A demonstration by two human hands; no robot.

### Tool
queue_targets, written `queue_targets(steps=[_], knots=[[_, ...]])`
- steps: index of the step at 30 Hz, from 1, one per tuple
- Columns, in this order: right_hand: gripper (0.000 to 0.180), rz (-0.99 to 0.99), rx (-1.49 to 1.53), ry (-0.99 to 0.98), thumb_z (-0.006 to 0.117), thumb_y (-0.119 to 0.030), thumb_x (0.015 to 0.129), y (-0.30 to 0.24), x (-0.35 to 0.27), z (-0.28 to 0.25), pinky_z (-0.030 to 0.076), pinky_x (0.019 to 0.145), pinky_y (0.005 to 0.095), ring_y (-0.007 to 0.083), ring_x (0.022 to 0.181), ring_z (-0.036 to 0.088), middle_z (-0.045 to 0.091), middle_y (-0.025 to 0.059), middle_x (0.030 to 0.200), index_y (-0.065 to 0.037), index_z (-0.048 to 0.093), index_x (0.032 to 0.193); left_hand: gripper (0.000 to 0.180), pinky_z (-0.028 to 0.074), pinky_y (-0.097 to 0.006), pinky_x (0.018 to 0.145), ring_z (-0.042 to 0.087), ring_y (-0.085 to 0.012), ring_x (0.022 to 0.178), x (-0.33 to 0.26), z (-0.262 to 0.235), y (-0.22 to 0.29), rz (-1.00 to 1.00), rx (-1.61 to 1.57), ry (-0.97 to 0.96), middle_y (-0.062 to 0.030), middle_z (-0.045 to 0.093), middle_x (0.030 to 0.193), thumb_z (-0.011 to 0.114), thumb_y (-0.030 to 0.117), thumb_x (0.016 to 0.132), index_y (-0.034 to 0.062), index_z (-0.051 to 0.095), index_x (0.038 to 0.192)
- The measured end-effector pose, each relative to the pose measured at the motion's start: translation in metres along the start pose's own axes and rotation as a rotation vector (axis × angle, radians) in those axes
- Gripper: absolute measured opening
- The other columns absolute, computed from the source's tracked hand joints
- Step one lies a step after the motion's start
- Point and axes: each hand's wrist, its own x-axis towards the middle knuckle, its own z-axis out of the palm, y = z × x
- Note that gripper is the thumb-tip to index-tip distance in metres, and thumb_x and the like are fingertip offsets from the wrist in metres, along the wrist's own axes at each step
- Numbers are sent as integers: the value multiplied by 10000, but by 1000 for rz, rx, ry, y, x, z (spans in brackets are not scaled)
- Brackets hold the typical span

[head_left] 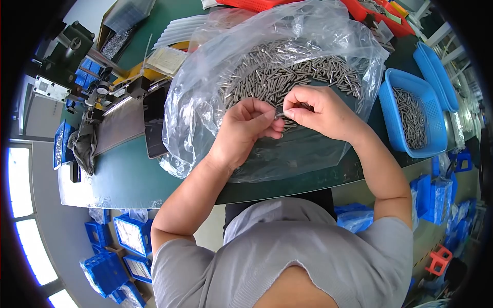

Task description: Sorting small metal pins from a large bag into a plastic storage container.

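Green table; clear bag upon it; metal pins, heaped amid the bag; right hand, fingertips drawn together, hold unclear; left hand just beside, thumb and forefinger pinching one small metal piece

Your green desk carries a clear plastic bag; right of that bag sits a blue basket, beyond it a red tray, leftward a metal fixture.

Bright windows line a grey wall beyond the left edge of the green bench; the floor is pale.
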Motion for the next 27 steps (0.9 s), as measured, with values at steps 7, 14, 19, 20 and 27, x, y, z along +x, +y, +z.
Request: queue_targets(steps=[7,14,19,20,27], knots=[[71,83,312,-6,628,-51,829,-3,-1,2,447,634,222,65,696,525,573,5,746,-19,566,839,86,545,-309,703,639,-203,770,-3,3,-1,37,81,-21,-134,627,841,541,48,891,-28,530,930],[135,243,479,-29,619,-151,864,2,4,14,363,503,182,29,612,473,564,-14,691,-26,577,835,105,550,-314,690,637,-201,744,-1,-2,-2,36,-39,-28,-137,627,845,567,51,872,-38,534,916],[131,309,896,44,586,-185,867,19,7,-8,320,450,186,40,569,440,527,-18,727,-57,574,888,89,537,-308,686,632,-211,724,-1,-2,3,71,-48,90,-144,629,812,530,68,886,-16,549,910],[114,356,924,137,570,-168,862,20,7,-10,340,449,193,51,568,458,532,-9,723,-56,575,887,87,533,-309,684,627,-208,716,0,-4,4,84,-51,133,-144,628,813,522,68,886,-13,548,905],[96,424,344,10,606,-97,811,13,7,-9,359,486,194,27,581,449,556,-26,723,-18,606,866,87,528,-317,691,620,-206,734,-2,-5,4,78,-67,184,-148,622,826,514,71,879,-7,539,909]])
